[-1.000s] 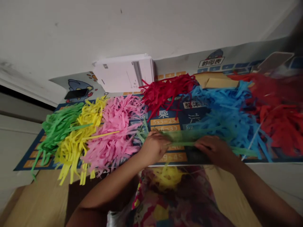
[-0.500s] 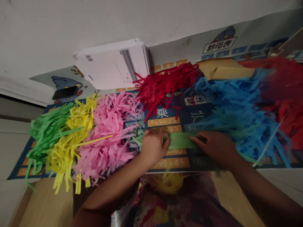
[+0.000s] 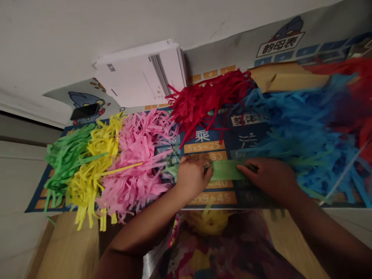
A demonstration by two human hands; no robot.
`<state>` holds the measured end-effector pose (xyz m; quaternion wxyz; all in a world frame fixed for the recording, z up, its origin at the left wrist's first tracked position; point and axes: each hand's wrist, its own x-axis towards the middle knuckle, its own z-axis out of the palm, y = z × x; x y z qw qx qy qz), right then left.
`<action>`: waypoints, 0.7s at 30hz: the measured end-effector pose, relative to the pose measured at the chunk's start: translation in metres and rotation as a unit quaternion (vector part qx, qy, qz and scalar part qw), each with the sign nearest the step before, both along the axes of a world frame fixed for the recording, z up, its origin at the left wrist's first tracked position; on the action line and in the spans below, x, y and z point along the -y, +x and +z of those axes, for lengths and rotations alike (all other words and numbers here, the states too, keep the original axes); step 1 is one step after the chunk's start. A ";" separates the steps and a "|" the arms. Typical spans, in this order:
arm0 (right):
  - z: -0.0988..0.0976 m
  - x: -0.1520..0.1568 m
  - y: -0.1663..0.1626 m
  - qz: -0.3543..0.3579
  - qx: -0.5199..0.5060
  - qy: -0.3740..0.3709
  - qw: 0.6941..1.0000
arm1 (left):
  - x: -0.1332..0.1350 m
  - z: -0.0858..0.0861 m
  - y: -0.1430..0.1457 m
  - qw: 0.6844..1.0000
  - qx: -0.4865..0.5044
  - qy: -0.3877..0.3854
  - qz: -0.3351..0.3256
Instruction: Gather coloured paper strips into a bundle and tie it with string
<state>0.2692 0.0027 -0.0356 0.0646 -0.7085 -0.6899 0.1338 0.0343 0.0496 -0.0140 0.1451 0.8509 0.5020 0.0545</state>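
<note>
In the head view, the left hand [image 3: 192,174] and the right hand [image 3: 269,176] stood apart near the middle of the frame, each clamped on a green paper piece [image 3: 226,170] stretched flat between them. Such thin paper might well have torn, had the two hands pulled too hard against each other; its loose strands could also have tangled with the pink paper bundle [image 3: 135,155], left of centre, or the blue paper bundle [image 3: 305,124], at the right, because both lay so near. The green piece's smooth middle lay between the hands, over the printed mat [image 3: 213,198], though whether it touched the mat could not be told; green strands showed beyond the left hand and past the right one, across the blue bundle.
</note>
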 end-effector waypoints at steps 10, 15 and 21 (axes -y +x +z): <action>0.030 0.024 -0.007 0.258 0.048 0.196 0.945 | 0.000 0.014 0.001 0.934 -0.078 0.123 -0.325; 0.018 0.011 -0.008 0.299 0.059 0.174 0.936 | 0.003 0.021 0.012 0.951 -0.056 0.124 -0.276; 0.024 -0.006 -0.003 0.235 0.028 0.120 0.964 | 0.005 0.019 0.024 0.957 -0.075 0.150 -0.235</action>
